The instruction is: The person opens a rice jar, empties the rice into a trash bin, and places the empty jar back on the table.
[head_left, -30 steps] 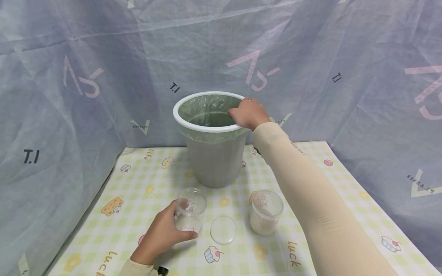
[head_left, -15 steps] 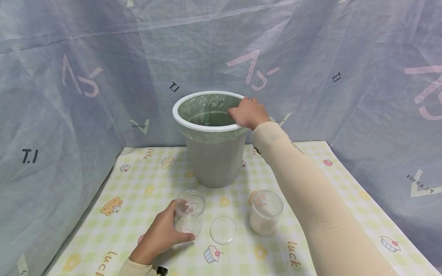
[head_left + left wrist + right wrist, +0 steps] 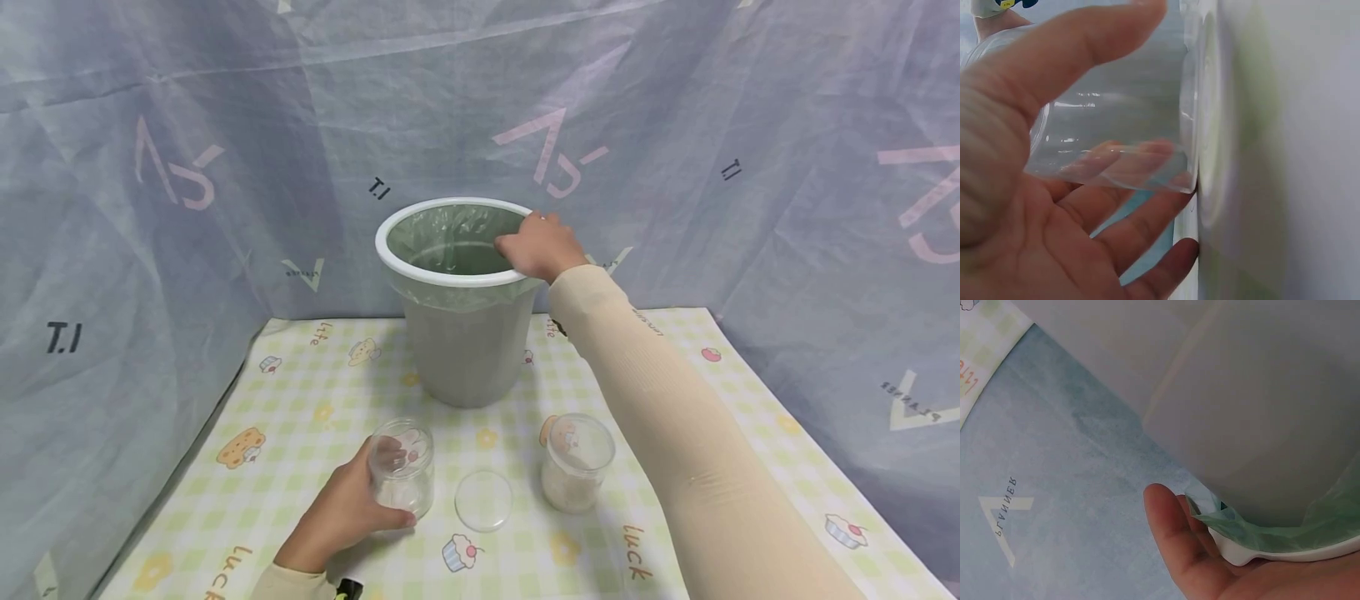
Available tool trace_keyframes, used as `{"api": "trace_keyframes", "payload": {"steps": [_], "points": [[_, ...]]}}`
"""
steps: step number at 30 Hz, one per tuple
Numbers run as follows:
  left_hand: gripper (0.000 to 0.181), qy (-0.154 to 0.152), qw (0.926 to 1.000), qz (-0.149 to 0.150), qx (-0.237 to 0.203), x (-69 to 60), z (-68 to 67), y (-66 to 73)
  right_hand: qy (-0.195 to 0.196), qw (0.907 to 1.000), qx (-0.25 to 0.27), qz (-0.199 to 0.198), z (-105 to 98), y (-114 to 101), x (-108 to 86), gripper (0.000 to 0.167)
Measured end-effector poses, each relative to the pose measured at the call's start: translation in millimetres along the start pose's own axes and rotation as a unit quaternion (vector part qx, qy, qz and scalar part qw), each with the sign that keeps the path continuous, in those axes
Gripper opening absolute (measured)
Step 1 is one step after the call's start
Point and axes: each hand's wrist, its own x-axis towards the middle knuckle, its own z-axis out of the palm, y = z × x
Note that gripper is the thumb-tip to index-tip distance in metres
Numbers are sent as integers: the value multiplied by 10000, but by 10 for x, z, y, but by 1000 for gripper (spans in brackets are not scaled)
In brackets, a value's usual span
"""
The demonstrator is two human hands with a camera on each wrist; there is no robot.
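My left hand [image 3: 348, 504] holds a clear plastic jar [image 3: 417, 483] that stands upright on the tablecloth at the front left. In the left wrist view the thumb lies across one side of the jar [image 3: 1122, 119], and the fingers show through its far wall. No contents can be seen in it. Farther back, my right hand [image 3: 542, 247] grips the white rim of a grey trash can [image 3: 468, 350], lined with a green bag [image 3: 420, 242]. From the right wrist view, the fingers curl under the rim [image 3: 1291, 555], with the bag's edge [image 3: 1272, 537] beside them.
A clear round lid [image 3: 483, 501] lies flat to the right of the held jar. Beyond it stands a second jar [image 3: 576, 483] with pale contents. The checked tablecloth [image 3: 300, 450] ends at a hanging grey-blue cloth [image 3: 187, 250] behind and at both sides.
The held jar and my left hand have shifted slightly left. My right hand has stayed on the trash can's rim, and the lid and second jar look unmoved.
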Motion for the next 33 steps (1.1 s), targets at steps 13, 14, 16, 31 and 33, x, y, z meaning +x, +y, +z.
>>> {"api": "trace_keyframes", "payload": {"steps": [13, 14, 16, 31, 33], "points": [[102, -30, 10000, -33, -44, -44, -46, -3, 20, 10000, 68, -17, -5, -1, 3, 86], [102, -23, 10000, -19, -63, -37, -48, 2, 18, 10000, 97, -8, -15, 3, -2, 86], [102, 3, 10000, -4, -55, -23, -52, 14, 24, 9999, 118, -3, -33, 9, -9, 85], [111, -436, 9988, -220, 75, -44, -99, -53, 502, 9981, 107, -335, 38, 28, -22, 51], [113, -442, 9986, -237, 152, -45, -122, -61, 598, 9976, 139, -330, 39, 31, -29, 51]]}}
